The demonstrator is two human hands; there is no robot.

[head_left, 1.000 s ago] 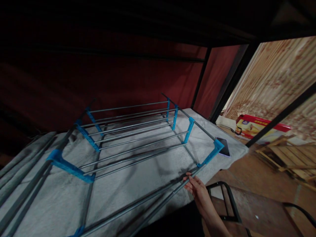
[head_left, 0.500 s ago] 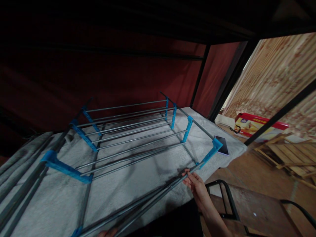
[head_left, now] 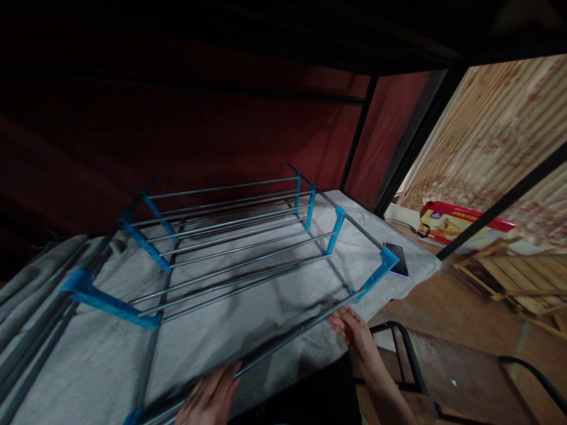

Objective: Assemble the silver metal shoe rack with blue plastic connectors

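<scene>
A rack of grey metal tubes and blue plastic brackets lies across a grey blanket; one blue bracket (head_left: 377,276) stands at its right near corner. Along the near side runs a metal rod (head_left: 287,339), its right end against the foot of that bracket. My left hand (head_left: 210,394) lies over the rod's near left part, fingers closed round it as far as I can see. My right hand (head_left: 354,336) is just below the rod near its right end, fingers slightly curled and loose, fingertips at the rod's underside.
A phone (head_left: 396,260) lies on the blanket (head_left: 425,264) beyond the right corner. Black metal frame posts (head_left: 411,141) and a dark red cloth enclose the back. To the right are a black-framed chair (head_left: 465,369), folded wooden furniture (head_left: 518,277) and a red-and-yellow box (head_left: 460,224).
My left hand has come up into view from the bottom edge, onto the rod. The rod lies closer to the rack's near tube. My right hand has loosened from its pinch on the rod.
</scene>
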